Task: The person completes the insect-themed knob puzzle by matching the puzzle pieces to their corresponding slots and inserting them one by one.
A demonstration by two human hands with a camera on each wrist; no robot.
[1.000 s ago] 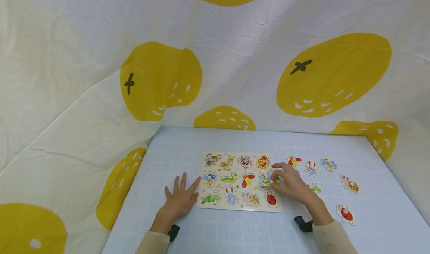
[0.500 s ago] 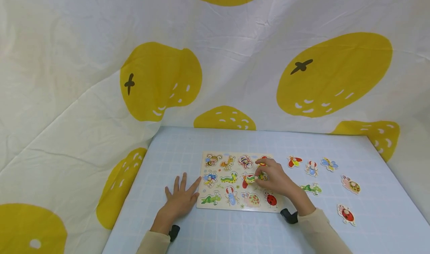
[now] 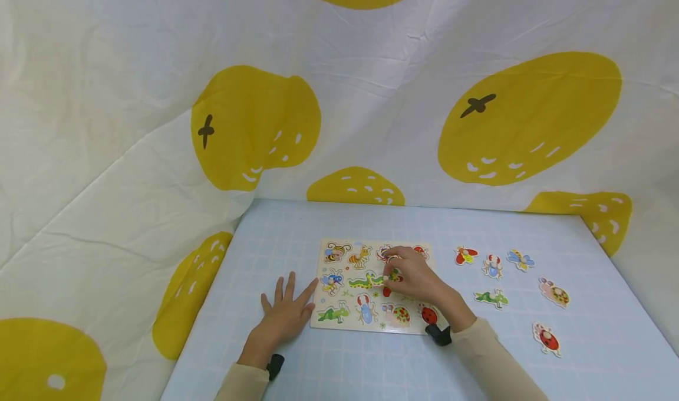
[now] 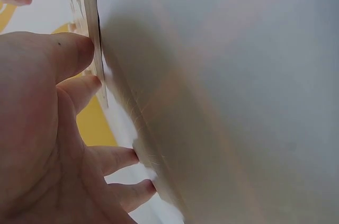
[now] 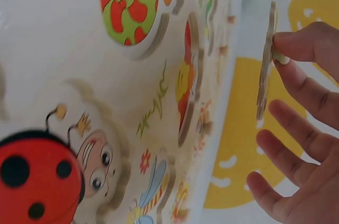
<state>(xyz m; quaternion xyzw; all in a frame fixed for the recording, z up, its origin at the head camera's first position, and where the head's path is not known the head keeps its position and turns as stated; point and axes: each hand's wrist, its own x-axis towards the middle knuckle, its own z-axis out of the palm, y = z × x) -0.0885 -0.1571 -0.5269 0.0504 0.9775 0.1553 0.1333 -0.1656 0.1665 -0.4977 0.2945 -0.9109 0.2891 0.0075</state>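
A wooden peg puzzle board [image 3: 347, 326] with insect pictures lies on the table. My right hand [image 3: 416, 280] pinches the small knob of a green caterpillar puzzle piece [image 3: 375, 280] between thumb and index finger, close over the printed caterpillar in the middle row. Seen edge-on in the right wrist view, that piece [image 5: 266, 60] is above the board, and the other fingers are loosely bent. Left of the board, my left hand [image 3: 283, 318] rests with fingers spread. Its thumb and index finger are at the board's edge [image 4: 95, 17] in the left wrist view.
Loose pieces lie right of the board: a red-winged bug [image 3: 465, 255], a stag beetle [image 3: 493, 266], a blue-winged insect [image 3: 521, 260], a grasshopper [image 3: 491, 298], a snail [image 3: 554, 292] and a ladybug [image 3: 546, 338]. A white cloth [image 3: 371, 141] with yellow shapes hangs behind.
My right hand has carried the caterpillar piece leftward across the board, from the right column to the printed caterpillar. The left hand has stayed in place.
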